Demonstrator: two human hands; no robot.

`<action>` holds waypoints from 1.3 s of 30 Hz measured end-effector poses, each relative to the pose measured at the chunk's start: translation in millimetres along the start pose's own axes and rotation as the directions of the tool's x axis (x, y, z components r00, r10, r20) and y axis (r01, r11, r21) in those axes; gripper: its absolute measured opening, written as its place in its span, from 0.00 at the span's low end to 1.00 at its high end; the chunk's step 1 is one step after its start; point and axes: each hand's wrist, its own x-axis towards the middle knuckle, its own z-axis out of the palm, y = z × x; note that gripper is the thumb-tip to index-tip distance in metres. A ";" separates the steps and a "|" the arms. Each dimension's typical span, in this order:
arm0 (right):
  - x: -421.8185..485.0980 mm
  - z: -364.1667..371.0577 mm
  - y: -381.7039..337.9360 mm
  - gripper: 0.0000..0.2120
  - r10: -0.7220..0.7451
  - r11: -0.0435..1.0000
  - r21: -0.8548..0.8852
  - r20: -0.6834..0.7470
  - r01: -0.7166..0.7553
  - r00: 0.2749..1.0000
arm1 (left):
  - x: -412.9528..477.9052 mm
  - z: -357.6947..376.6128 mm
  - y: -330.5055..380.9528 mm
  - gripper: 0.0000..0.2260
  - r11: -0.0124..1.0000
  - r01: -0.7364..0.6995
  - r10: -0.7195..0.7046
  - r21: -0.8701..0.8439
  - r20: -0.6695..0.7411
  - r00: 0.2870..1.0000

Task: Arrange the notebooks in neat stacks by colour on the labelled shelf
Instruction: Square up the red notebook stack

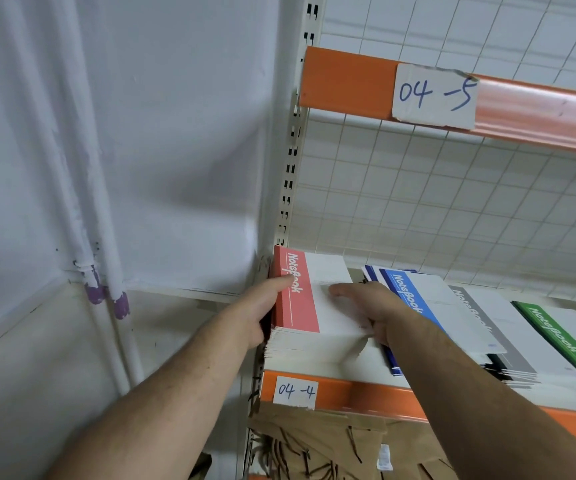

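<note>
Red stack (301,311) is gripped by left hand (257,315), pressed flat by right hand (375,306). Edges are best squared gently.

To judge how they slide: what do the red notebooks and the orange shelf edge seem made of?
Red notebooks: likely matte card covers over paper; thin white page edges show along the stack's front. Orange shelf edge: probably painted metal; smooth, with soft glare.
</note>
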 end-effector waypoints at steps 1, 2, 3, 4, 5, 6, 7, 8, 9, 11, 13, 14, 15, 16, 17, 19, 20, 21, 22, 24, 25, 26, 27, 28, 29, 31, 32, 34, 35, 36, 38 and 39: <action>-2.4 0.0 -1.1 0.24 0.002 1.000 0.001 0.003 -0.002 1.000 | 1.2 -1.0 -0.1 0.18 1.000 -0.002 0.002 -0.009 0.002 1.000; -4.9 0.2 -1.8 0.23 0.004 1.000 0.001 0.002 -0.004 1.000 | 1.1 -1.7 0.1 0.18 1.000 -0.002 0.002 -0.021 0.007 1.000; -5.8 0.7 -1.8 0.23 0.010 1.000 0.004 -0.003 -0.010 1.000 | -0.1 -1.8 0.6 0.18 1.000 -0.002 0.002 -0.022 0.008 1.000; -6.9 1.1 -2.0 0.24 0.014 1.000 0.006 -0.006 -0.014 1.000 | -0.9 -1.6 0.9 0.18 1.000 -0.001 0.002 -0.026 0.014 1.000; -7.7 1.8 -2.5 0.24 0.016 1.000 0.009 -0.011 -0.016 1.000 | -1.2 -1.6 1.1 0.17 1.000 -0.002 0.003 -0.022 0.018 1.000; -8.6 2.0 -3.2 0.24 0.014 1.000 0.007 -0.013 -0.014 1.000 | -1.9 -1.4 1.5 0.17 1.000 -0.001 0.002 -0.023 0.023 1.000; -8.9 2.3 -3.8 0.24 0.012 1.000 0.006 -0.015 -0.012 1.000 | -1.7 -1.3 1.9 0.17 1.000 0.000 0.000 -0.018 0.020 1.000; -8.8 2.5 -4.3 0.23 0.010 1.000 0.003 -0.019 -0.010 1.000 | -2.0 -1.3 2.4 0.18 1.000 0.003 -0.003 -0.020 0.019 1.000; -8.8 2.8 -4.7 0.23 0.008 1.000 0.003 -0.019 -0.008 1.000 | -1.8 -0.7 3.0 0.18 1.000 0.006 -0.006 -0.018 0.014 1.000; -8.9 4.2 -4.8 0.22 0.003 1.000 0.000 -0.011 -0.003 1.000 | -0.7 0.1 4.5 0.19 1.000 0.011 -0.011 -0.007 0.012 1.000; -10.4 5.1 -4.7 0.26 -0.006 1.000 -0.013 0.011 0.006 1.000 | -1.3 0.8 6.3 0.18 1.000 0.011 -0.011 0.008 0.012 1.000; -11.1 4.6 -3.8 0.30 -0.012 1.000 -0.017 0.027 0.013 1.000 | -1.3 1.0 7.4 0.17 1.000 0.007 -0.007 0.013 0.014 1.000; -9.8 3.2 -1.1 0.33 -0.023 0.999 -0.021 0.042 0.024 0.999 | -0.3 1.1 8.2 0.17 1.000 0.004 -0.004 0.019 0.013 1.000; -9.1 2.2 2.4 0.36 -0.038 0.998 -0.038 0.059 0.040 0.998 | 0.6 1.1 8.9 0.16 1.000 0.002 -0.003 0.027 0.013 1.000; -9.9 1.4 4.9 0.37 -0.051 0.996 -0.066 0.079 0.056 0.996 | 1.3 1.1 9.4 0.16 0.999 0.000 -0.001 0.034 0.012 1.000; -14.7 2.0 6.8 0.34 -0.068 0.993 -0.095 0.088 0.076 0.994 | 1.9 2.0 8.8 0.14 0.999 -0.004 0.003 0.045 0.017 1.000; -15.8 2.1 7.3 0.31 -0.068 0.991 -0.108 0.077 0.076 0.995 | 2.0 2.5 8.1 0.13 0.999 -0.007 0.006 0.045 0.020 1.000; -18.2 2.2 6.7 0.30 -0.067 0.989 -0.125 0.070 0.076 0.995 | 1.6 3.1 7.5 0.13 0.999 -0.007 0.006 0.044 0.021 1.000; -20.1 1.5 6.3 0.31 -0.073 0.986 -0.142 0.072 0.082 0.995 | 1.2 3.1 6.8 0.13 0.999 -0.007 0.006 0.041 0.024 1.000; -25.4 0.9 4.6 0.41 -0.114 0.984 -0.124 0.108 0.127 0.988 | 0.6 2.6 5.7 0.13 0.999 -0.007 0.006 0.038 0.027 1.000; -29.7 0.8 3.5 0.50 -0.144 0.976 -0.145 0.110 0.159 0.983 | 0.3 2.1 5.9 0.13 0.999 -0.007 0.006 0.034 0.028 1.000; -36.7 0.8 1.8 0.59 -0.185 0.955 -0.215 0.106 0.204 0.977 | 1.3 1.4 5.6 0.14 1.000 -0.007 0.006 0.030 0.029 1.000; -44.9 0.6 -0.1 0.65 -0.236 0.904 -0.340 0.113 0.261 0.965 | 1.9 0.9 5.3 0.16 1.000 -0.009 0.008 0.027 0.035 0.999; -52.5 0.5 -1.0 0.67 -0.292 0.818 -0.476 0.143 0.324 0.946 | 2.3 1.7 5.5 0.17 1.000 -0.018 0.017 0.025 0.040 0.999; -59.6 5.9 -1.6 0.65 -0.343 0.697 -0.597 0.208 0.397 0.916 | 2.2 -1.8 3.6 0.19 0.999 -0.030 0.029 0.012 0.035 0.999; -69.8 12.8 -0.7 0.56 -0.419 0.421 -0.752 0.335 0.508 0.844 | 3.3 0.9 2.3 0.21 0.999 -0.052 0.051 0.013 0.043 0.998; -69.6 19.8 0.4 0.51 -0.439 0.314 -0.780 0.386 0.541 0.811 | 3.0 0.0 1.0 0.21 0.998 -0.057 0.056 0.010 0.040 0.998; -70.5 30.7 -0.1 0.44 -0.478 0.231 -0.795 0.410 0.561 0.777 | 2.2 0.4 0.9 0.19 0.998 -0.063 0.063 -0.005 0.042 0.997; -70.9 34.5 -1.4 0.42 -0.499 0.234 -0.798 0.392 0.555 0.773 | 1.8 0.7 1.1 0.18 0.998 -0.065 0.065 -0.016 0.044 0.997; -71.8 36.9 -3.1 0.40 -0.515 0.248 -0.799 0.369 0.547 0.773 | 1.9 1.3 1.5 0.18 0.998 -0.068 0.068 -0.018 0.041 0.997; -72.3 39.4 -5.1 0.37 -0.532 0.286 -0.798 0.330 0.531 0.780 | 1.1 3.4 1.7 0.17 0.997 -0.081 0.081 -0.012 0.024 0.996; -71.8 39.9 -5.0 0.37 -0.534 0.295 -0.796 0.321 0.528 0.782 | 0.6 4.5 1.3 0.16 0.996 -0.088 0.088 -0.013 0.015 0.996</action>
